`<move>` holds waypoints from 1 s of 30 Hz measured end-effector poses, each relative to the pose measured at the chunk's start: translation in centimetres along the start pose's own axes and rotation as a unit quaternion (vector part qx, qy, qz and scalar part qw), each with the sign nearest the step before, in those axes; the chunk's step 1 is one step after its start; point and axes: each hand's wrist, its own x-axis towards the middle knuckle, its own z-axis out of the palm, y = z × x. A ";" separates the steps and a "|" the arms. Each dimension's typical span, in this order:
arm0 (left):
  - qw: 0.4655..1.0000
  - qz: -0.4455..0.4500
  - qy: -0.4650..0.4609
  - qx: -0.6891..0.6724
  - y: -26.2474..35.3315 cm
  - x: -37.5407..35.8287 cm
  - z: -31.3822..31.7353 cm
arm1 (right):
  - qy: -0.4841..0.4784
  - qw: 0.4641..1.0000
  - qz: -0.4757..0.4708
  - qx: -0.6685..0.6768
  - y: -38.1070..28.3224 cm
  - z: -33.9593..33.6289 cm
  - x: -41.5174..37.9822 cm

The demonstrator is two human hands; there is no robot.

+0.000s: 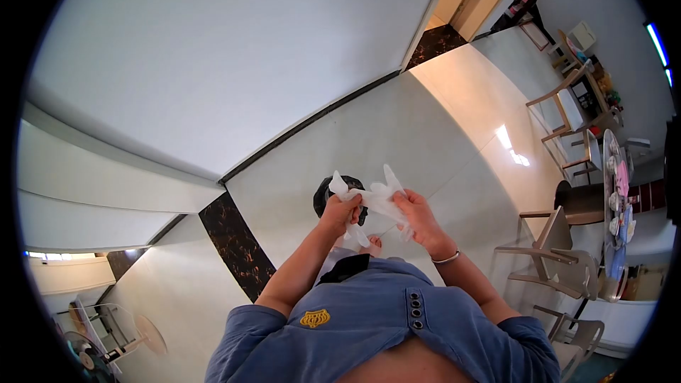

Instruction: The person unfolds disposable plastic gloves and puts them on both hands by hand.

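Stretched between my two hands is a thin, translucent white plastic bag (381, 202), with loose corners sticking up and hanging down. My left hand (340, 214) is closed on its left part. On the other side my right hand (420, 218), with a bracelet at the wrist, pinches the bag's right part. Below and behind my left hand, a bin lined with a black bag (325, 195) stands on the floor, partly hidden by the white plastic and the hand. A bare foot (372, 245) shows just below the hands.
A white wall (234, 50) rises ahead, with a dark skirting strip at its base. At the right are chairs (546, 248) and a table (610, 198) with dishes. A fan (150, 335) stands at the lower left. A doorway (461, 0) opens at the top.
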 end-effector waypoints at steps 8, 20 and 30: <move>0.999 -0.026 0.000 0.034 -0.2 -0.4 -0.5 | 0.003 0.999 -0.011 -0.039 0.8 0.4 0.2; 0.998 -0.022 0.009 -0.064 0.1 -0.7 -0.2 | -0.012 0.976 -0.037 -0.215 1.6 -1.2 1.3; 0.988 0.069 0.024 0.137 -0.6 -0.9 0.3 | -0.078 0.941 -0.041 -0.327 2.4 0.1 2.3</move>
